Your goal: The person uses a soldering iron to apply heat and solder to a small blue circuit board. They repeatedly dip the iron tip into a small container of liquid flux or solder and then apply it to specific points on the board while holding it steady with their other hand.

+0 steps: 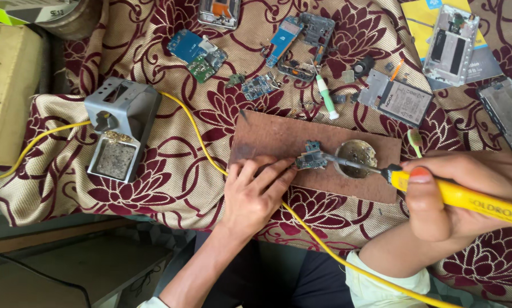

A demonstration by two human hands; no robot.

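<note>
Clutter first: grey iron stand (121, 126) sits left on the floral cloth (170, 177), its yellow cord (202, 144) running past the brown board's (279, 137) left corner and under the left wrist. Above the board: loose circuit boards (198, 54), a white-green screwdriver (326, 97), a battery (405, 101), phone frames (452, 37) at top right. Round flux tin (356, 157) sits on the board just right of the small PCB (311, 157), directly under the iron's shaft.

Left hand (255, 193) lies flat on the board edge, fingertips (287, 167) pinning the PCB, not curled around it. Right hand (467, 191) is wrapped tight around the yellow soldering iron (461, 197).

Iron's long axis runs near-horizontal, handle at right and slightly lower, tip (323, 155) pointing left and touching the PCB at board centre.
</note>
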